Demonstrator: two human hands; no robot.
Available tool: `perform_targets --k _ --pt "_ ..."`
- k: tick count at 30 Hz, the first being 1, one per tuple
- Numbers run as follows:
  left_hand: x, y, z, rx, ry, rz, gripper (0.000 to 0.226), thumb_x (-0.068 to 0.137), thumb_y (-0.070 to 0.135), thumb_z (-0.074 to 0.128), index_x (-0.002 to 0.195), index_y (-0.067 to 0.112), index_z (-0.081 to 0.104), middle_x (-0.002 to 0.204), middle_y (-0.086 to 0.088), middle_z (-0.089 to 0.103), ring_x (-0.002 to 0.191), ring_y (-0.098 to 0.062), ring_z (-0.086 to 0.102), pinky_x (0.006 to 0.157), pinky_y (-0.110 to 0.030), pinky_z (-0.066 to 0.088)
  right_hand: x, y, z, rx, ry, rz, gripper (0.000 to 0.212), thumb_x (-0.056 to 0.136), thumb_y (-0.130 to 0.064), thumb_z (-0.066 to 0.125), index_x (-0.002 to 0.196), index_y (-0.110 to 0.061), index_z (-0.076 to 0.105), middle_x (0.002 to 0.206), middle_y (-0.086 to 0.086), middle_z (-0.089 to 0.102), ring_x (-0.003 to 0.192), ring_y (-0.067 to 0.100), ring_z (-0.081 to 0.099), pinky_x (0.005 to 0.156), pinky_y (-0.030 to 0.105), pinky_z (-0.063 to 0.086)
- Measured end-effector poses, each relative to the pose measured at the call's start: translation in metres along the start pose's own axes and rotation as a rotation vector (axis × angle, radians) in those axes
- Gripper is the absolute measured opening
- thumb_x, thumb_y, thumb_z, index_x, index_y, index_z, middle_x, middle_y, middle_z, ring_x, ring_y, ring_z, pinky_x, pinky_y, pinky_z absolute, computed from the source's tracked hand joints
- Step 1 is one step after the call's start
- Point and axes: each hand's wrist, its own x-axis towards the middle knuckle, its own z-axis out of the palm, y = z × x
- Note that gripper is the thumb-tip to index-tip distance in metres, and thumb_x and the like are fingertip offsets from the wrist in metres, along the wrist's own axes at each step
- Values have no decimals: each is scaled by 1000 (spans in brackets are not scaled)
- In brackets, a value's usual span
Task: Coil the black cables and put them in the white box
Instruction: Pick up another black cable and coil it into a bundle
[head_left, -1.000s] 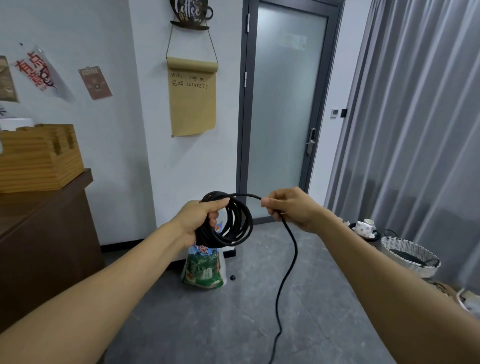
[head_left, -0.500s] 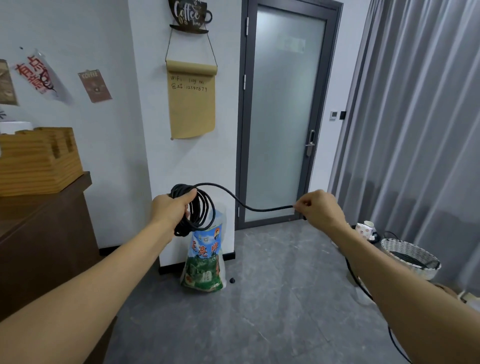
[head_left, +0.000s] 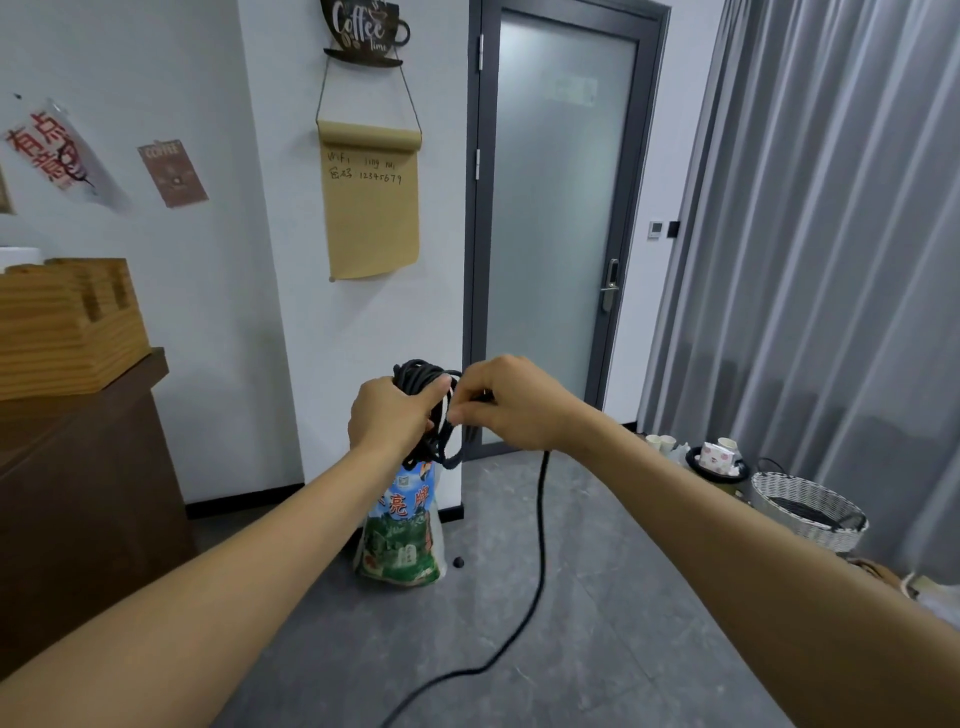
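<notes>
Right hand (head_left: 511, 402) has swung in beside the left hand (head_left: 389, 415) — both grips closed on the black cable (head_left: 540, 525).

A printed bag (head_left: 400, 530) stands on the grey floor (head_left: 597, 623) against the white wall. Above the bag hangs a paper roll (head_left: 370, 205) under a coffee sign (head_left: 363, 31). Right of the bag are a frosted door (head_left: 556, 208), grey curtains (head_left: 831, 234) and a wicker basket (head_left: 805, 509); left, a wooden rack (head_left: 62, 322) on a brown cabinet (head_left: 78, 493).
</notes>
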Motion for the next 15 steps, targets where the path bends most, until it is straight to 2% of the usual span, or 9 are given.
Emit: perform_targets --k 2,4,7,9,12,15 --pt "-4 4 1 -34 -73 17 36 80 38 68 66 7 55 59 -6 61 54 -21 55 56 -30 44 2 3 2 168 6 7 14 88 -19 63 75 -22 67 91 5 71 87 25 64 84 44 52" --pt "-9 7 2 -123 -152 1 32 82 30 66 63 6 56 61 -9 60 56 -23 54 58 -31 45 2 6 2 306 39 37 11 89 -16 62 82 -13 70 95 7 72 92 23 65 90 41 51" --pt "-14 6 3 -356 -231 -137 31 84 29 65 64 6 58 55 -4 59 59 -23 55 65 -32 47 3 9 2 403 96 66 13 90 -17 61 86 -8 70 91 8 71 91 22 66 90 35 52" --pt "-17 6 4 -485 -274 -214 36 85 36 65 63 8 58 46 2 57 51 -16 54 58 -27 46 5 10 3 428 152 85 16 88 -22 64 82 -8 71 85 11 71 82 24 65 83 34 53" --pt "-23 10 4 -610 -348 -287 40 85 44 62 64 10 58 45 4 57 40 -8 55 46 -20 45 6 12 4 472 290 161 22 78 -28 74 75 -7 67 69 4 66 65 13 61 70 26 52" --pt "-26 8 6 -687 -388 -326 40 85 48 58 68 12 60 52 4 56 44 -8 55 51 -22 46 8 11 7 406 379 190 30 72 -32 79 66 -13 57 58 -4 55 52 6 49 51 13 41"
